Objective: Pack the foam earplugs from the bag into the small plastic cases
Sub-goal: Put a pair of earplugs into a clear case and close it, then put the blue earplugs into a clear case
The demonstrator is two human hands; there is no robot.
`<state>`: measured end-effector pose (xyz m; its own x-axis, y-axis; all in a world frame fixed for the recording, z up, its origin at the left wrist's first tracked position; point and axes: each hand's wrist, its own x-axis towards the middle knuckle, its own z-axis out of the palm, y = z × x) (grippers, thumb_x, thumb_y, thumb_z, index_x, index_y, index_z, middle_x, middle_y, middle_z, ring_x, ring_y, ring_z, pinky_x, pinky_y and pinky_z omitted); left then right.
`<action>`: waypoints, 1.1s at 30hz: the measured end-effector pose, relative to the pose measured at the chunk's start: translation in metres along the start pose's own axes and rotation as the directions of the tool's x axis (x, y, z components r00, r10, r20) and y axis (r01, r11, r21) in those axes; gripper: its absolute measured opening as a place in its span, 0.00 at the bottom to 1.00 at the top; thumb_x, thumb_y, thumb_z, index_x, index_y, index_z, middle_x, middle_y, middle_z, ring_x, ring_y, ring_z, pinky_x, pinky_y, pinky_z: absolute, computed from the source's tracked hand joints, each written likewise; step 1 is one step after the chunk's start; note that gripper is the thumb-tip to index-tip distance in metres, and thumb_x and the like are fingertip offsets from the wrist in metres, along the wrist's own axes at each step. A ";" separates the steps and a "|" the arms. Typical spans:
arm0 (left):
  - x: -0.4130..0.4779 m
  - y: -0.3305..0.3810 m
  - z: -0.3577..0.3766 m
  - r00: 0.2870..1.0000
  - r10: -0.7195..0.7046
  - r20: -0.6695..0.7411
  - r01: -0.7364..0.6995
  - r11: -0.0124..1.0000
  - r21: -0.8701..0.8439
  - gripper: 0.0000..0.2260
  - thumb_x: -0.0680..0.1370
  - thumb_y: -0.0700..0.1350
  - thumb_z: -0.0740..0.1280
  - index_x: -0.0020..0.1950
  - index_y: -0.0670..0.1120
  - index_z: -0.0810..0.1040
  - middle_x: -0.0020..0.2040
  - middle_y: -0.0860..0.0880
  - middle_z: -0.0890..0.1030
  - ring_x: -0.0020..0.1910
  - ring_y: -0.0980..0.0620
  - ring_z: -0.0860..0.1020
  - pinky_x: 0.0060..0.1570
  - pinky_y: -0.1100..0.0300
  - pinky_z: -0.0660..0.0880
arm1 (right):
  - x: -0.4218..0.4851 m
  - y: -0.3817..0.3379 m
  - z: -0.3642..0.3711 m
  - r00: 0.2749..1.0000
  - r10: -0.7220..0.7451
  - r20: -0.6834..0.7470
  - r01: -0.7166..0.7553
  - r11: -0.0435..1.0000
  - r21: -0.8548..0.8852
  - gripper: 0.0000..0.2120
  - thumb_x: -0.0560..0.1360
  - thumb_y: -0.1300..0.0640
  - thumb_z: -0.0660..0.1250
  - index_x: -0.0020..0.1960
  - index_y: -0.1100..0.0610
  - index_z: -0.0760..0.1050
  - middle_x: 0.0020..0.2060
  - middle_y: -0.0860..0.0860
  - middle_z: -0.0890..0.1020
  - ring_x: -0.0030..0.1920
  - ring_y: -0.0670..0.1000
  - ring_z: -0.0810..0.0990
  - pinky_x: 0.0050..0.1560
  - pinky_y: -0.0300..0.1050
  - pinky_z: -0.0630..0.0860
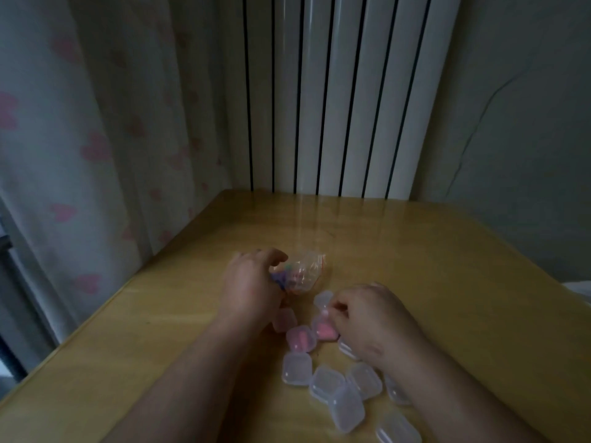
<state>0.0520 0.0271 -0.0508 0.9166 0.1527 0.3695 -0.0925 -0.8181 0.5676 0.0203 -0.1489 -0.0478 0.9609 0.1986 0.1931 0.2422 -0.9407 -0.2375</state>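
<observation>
A clear plastic bag (303,272) with coloured foam earplugs lies on the wooden table (160,330). My left hand (252,282) grips the bag's left end, fingers curled over it. My right hand (367,318) pinches an open small case (323,327) that holds a pink earplug; the case's lid (323,298) stands up beside my fingertips. Just left of it lies a shut case with pink earplugs (300,338). Several clear small cases (329,382) lie scattered between my forearms near the front edge.
The table's left edge runs along a curtain with pink hearts (80,155). A white ribbed radiator (335,107) stands behind the far edge. Bare tabletop stretches to the right (463,282) and to the left of my forearms.
</observation>
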 end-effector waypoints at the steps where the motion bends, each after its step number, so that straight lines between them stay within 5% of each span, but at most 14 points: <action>1: 0.001 -0.002 0.000 0.999 0.017 -0.031 -0.016 1.000 0.015 0.23 0.68 0.37 0.74 0.60 0.53 0.81 0.56 0.51 0.82 0.55 0.50 0.73 0.50 0.58 0.70 | 0.001 -0.001 -0.002 1.000 0.003 -0.005 -0.003 1.000 0.005 0.13 0.77 0.47 0.61 0.50 0.50 0.82 0.50 0.48 0.84 0.54 0.54 0.77 0.57 0.45 0.73; 7: 0.010 -0.025 -0.002 0.961 -0.218 -0.169 0.203 0.974 -0.099 0.14 0.76 0.40 0.69 0.60 0.53 0.80 0.57 0.52 0.81 0.55 0.52 0.71 0.56 0.54 0.72 | 0.020 -0.004 -0.019 0.996 0.028 0.084 -0.035 0.995 0.089 0.11 0.79 0.53 0.61 0.55 0.51 0.81 0.55 0.50 0.83 0.56 0.52 0.79 0.56 0.46 0.76; 12: 0.015 -0.032 0.004 0.947 -0.305 -0.100 0.301 0.952 -0.051 0.14 0.77 0.47 0.66 0.62 0.52 0.78 0.57 0.47 0.82 0.58 0.44 0.76 0.59 0.50 0.74 | 0.049 -0.011 -0.009 0.994 0.031 0.100 -0.052 0.976 0.211 0.13 0.80 0.59 0.59 0.57 0.49 0.81 0.57 0.50 0.82 0.56 0.51 0.79 0.57 0.44 0.75; 14: 0.014 -0.031 0.007 0.945 -0.323 -0.039 0.320 0.944 -0.079 0.15 0.78 0.49 0.62 0.64 0.51 0.77 0.58 0.45 0.82 0.59 0.43 0.76 0.60 0.48 0.73 | 0.058 -0.017 -0.004 0.994 0.054 0.092 -0.077 0.959 0.274 0.12 0.79 0.60 0.61 0.52 0.50 0.82 0.51 0.48 0.82 0.52 0.49 0.79 0.50 0.39 0.73; 18: 0.013 -0.028 0.014 0.953 -0.304 0.010 0.304 0.952 -0.024 0.14 0.80 0.53 0.60 0.63 0.52 0.76 0.58 0.45 0.82 0.59 0.42 0.77 0.60 0.48 0.73 | 0.073 -0.030 0.005 0.993 0.074 0.087 -0.095 0.961 0.261 0.08 0.75 0.59 0.66 0.48 0.53 0.83 0.46 0.50 0.83 0.45 0.48 0.78 0.43 0.37 0.70; 22: 0.011 -0.028 0.013 0.969 -0.231 -0.088 0.240 0.965 0.109 0.13 0.78 0.53 0.62 0.59 0.53 0.80 0.59 0.46 0.79 0.59 0.42 0.73 0.57 0.52 0.70 | 0.082 -0.042 0.010 0.995 0.031 0.097 -0.055 0.965 0.257 0.08 0.72 0.64 0.70 0.40 0.52 0.81 0.37 0.46 0.80 0.39 0.47 0.77 0.37 0.36 0.71; 27: 0.012 -0.032 0.016 0.978 -0.166 -0.127 0.183 0.974 0.134 0.11 0.76 0.50 0.64 0.52 0.51 0.85 0.53 0.46 0.81 0.54 0.42 0.75 0.52 0.53 0.71 | 0.090 -0.048 0.023 0.987 -0.021 0.159 -0.025 0.959 0.284 0.11 0.67 0.68 0.71 0.43 0.54 0.84 0.43 0.49 0.84 0.45 0.50 0.81 0.45 0.42 0.80; 33: 0.014 -0.036 0.019 0.981 -0.160 -0.111 0.172 0.980 0.105 0.12 0.76 0.49 0.64 0.52 0.51 0.85 0.51 0.45 0.82 0.52 0.41 0.78 0.51 0.52 0.76 | 0.097 -0.050 0.026 0.977 -0.102 0.188 0.056 0.971 0.234 0.08 0.71 0.62 0.70 0.40 0.49 0.80 0.46 0.50 0.83 0.46 0.52 0.80 0.46 0.41 0.76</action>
<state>0.0752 0.0478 -0.0802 0.8708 0.3423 0.3530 0.1075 -0.8332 0.5425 0.1045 -0.0751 -0.0421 0.9392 0.3416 0.0340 0.3206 -0.8374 -0.4427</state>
